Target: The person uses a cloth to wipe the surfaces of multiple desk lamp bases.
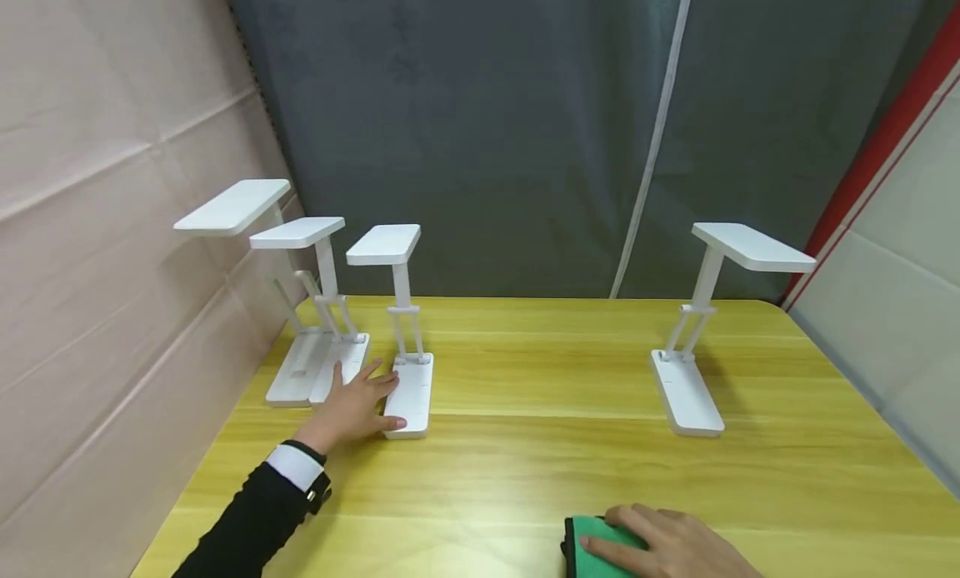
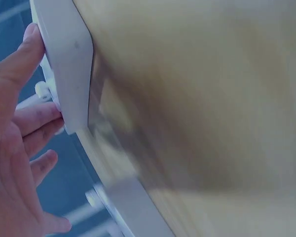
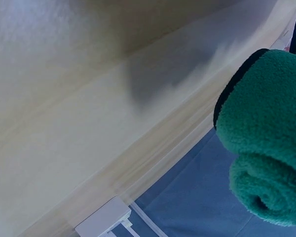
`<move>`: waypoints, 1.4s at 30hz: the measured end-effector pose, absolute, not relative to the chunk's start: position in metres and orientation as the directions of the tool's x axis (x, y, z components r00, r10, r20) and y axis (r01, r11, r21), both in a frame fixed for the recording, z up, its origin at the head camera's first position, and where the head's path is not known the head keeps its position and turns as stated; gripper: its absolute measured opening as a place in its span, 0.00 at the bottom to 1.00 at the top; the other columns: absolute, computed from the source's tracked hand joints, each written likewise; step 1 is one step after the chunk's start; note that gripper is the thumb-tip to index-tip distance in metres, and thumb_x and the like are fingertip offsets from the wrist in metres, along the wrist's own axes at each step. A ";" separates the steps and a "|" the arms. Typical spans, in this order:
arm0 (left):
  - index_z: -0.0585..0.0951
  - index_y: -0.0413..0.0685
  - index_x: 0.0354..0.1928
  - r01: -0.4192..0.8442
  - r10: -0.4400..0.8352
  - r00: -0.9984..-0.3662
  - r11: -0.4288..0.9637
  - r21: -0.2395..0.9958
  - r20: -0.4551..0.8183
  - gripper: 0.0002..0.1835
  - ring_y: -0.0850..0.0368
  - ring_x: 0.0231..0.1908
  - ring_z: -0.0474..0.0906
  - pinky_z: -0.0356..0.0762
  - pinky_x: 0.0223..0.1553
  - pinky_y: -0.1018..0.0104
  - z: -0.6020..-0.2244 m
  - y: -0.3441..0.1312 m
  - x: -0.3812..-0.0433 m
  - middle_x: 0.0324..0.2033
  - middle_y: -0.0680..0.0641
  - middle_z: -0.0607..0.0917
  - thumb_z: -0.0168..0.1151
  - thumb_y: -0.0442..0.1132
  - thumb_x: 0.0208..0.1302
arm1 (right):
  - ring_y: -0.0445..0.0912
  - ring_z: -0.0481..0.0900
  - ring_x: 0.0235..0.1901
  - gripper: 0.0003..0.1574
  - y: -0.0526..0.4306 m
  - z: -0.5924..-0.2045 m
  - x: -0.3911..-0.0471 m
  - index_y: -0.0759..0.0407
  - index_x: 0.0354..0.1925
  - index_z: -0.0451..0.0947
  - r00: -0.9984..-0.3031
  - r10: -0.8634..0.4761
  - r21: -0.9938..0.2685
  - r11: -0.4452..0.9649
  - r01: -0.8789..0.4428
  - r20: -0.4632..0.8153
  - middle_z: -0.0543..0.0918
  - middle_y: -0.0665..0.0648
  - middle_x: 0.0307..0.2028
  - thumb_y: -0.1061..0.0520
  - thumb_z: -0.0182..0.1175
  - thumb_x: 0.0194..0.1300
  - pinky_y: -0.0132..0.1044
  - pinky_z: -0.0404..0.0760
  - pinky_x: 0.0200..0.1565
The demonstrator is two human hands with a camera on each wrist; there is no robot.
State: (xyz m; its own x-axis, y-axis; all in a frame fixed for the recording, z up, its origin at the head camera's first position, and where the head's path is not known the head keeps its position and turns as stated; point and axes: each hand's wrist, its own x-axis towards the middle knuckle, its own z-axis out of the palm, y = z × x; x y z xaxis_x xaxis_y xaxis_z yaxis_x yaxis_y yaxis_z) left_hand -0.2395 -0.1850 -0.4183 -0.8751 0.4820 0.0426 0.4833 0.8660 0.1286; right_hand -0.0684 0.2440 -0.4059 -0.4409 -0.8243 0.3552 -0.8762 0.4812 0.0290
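My left hand has its fingers spread and touches the near left part of the base of a white folding desk lamp. In the left wrist view, the thumb and fingertips rest along one side of that lamp's base. Two more white desk lamps, one with its head lower and the other with its head higher, stand close together left of it. At the table's near side my right hand grips a green cloth with black edging, folded and rolled in the right wrist view.
A further white desk lamp stands unfolded on the right side of the wooden table. Behind the table hangs a dark grey curtain. A pale cloth wall borders the left side, a white panel the right.
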 end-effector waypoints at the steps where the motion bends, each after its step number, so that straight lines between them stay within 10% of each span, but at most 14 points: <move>1: 0.69 0.47 0.59 0.495 0.492 -0.869 0.860 0.123 0.052 0.40 0.46 0.64 0.51 0.30 0.54 0.27 -0.419 -0.178 -0.235 0.58 0.49 0.71 0.59 0.66 0.49 | 0.32 0.66 0.31 0.43 0.244 -0.405 -0.068 0.42 0.63 0.60 -0.451 -0.821 0.023 0.489 -0.872 0.349 0.69 0.49 0.45 0.29 0.56 0.53 0.21 0.66 0.24; 34: 0.81 0.47 0.40 0.726 0.688 -0.641 0.688 -0.024 0.340 0.43 0.52 0.56 0.67 0.46 0.55 0.29 -0.438 -0.052 -0.123 0.43 0.52 0.81 0.52 0.78 0.38 | 0.35 0.69 0.33 0.43 0.243 -0.392 -0.076 0.42 0.63 0.60 -0.539 -0.788 -0.117 0.531 -0.839 0.297 0.70 0.51 0.49 0.33 0.60 0.51 0.31 0.75 0.27; 42: 0.72 0.44 0.53 0.662 0.635 -0.726 0.750 0.018 0.265 0.56 0.51 0.62 0.58 0.43 0.57 0.30 -0.433 -0.056 -0.124 0.55 0.48 0.73 0.47 0.84 0.31 | 0.36 0.70 0.33 0.51 0.227 -0.388 -0.094 0.36 0.63 0.58 -0.567 -0.777 -0.107 0.561 -0.821 0.274 0.69 0.49 0.49 0.48 0.71 0.42 0.33 0.76 0.29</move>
